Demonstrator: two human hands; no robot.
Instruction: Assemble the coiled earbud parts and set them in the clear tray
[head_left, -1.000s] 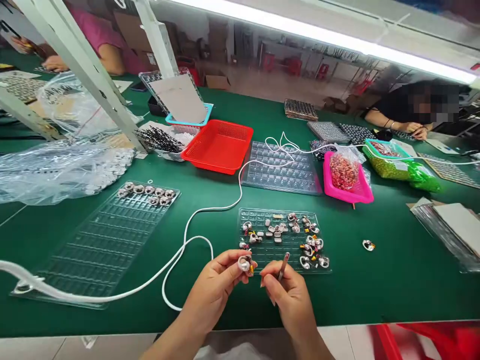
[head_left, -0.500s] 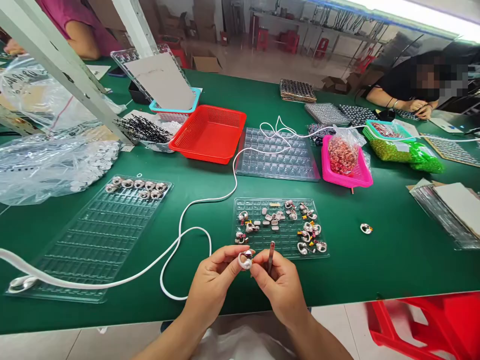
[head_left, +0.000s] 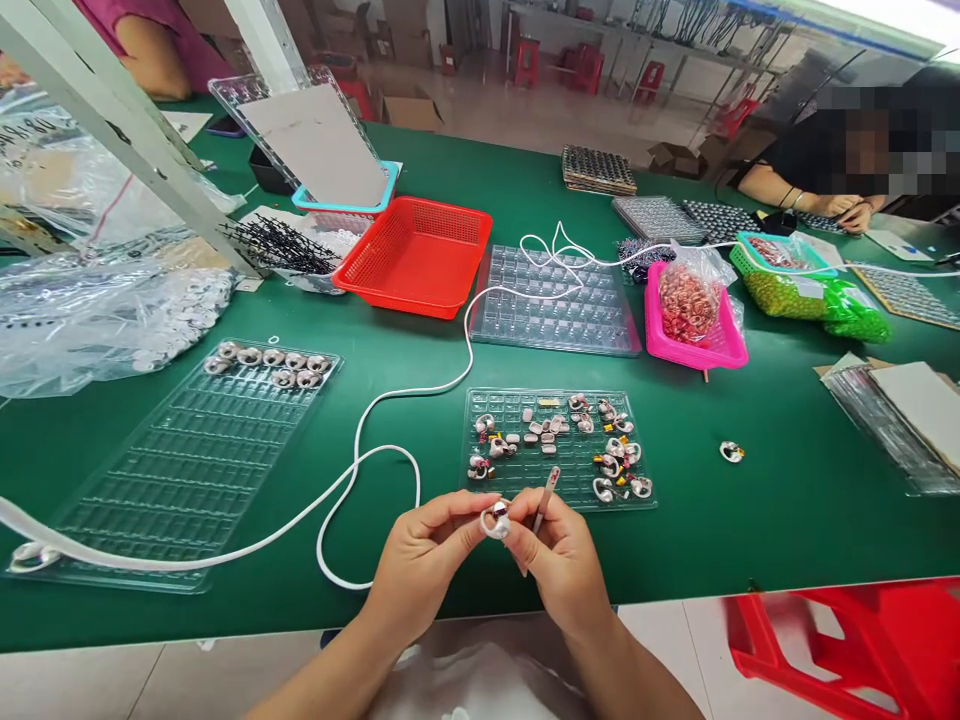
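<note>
My left hand (head_left: 426, 562) pinches a white ring-shaped piece (head_left: 496, 522) with a dark, shiny part in its opening. The fingertips of my right hand (head_left: 559, 555) meet the same piece from the other side. A slim metal tool, seemingly tweezers (head_left: 550, 492), is tucked in my right hand, its end pointing up and away. Just beyond my hands lies a clear blister tray (head_left: 555, 490) with similar white rings, small pale caps and bits of red and yellow wire. One more white ring (head_left: 731, 452) rests alone on the green table, to the right.
At left, another clear tray (head_left: 176, 470) has several ring pieces in its top rows. A white cable (head_left: 397, 395) winds across the table (head_left: 405, 350). Behind are a red basket (head_left: 416, 255) and a pink basket (head_left: 697, 350). A co-worker's hands (head_left: 851, 212) are at far right.
The tool in my right hand has tilted to the right, and its end sits higher. The ring piece has turned slightly between my fingertips. The view has shifted a little.
</note>
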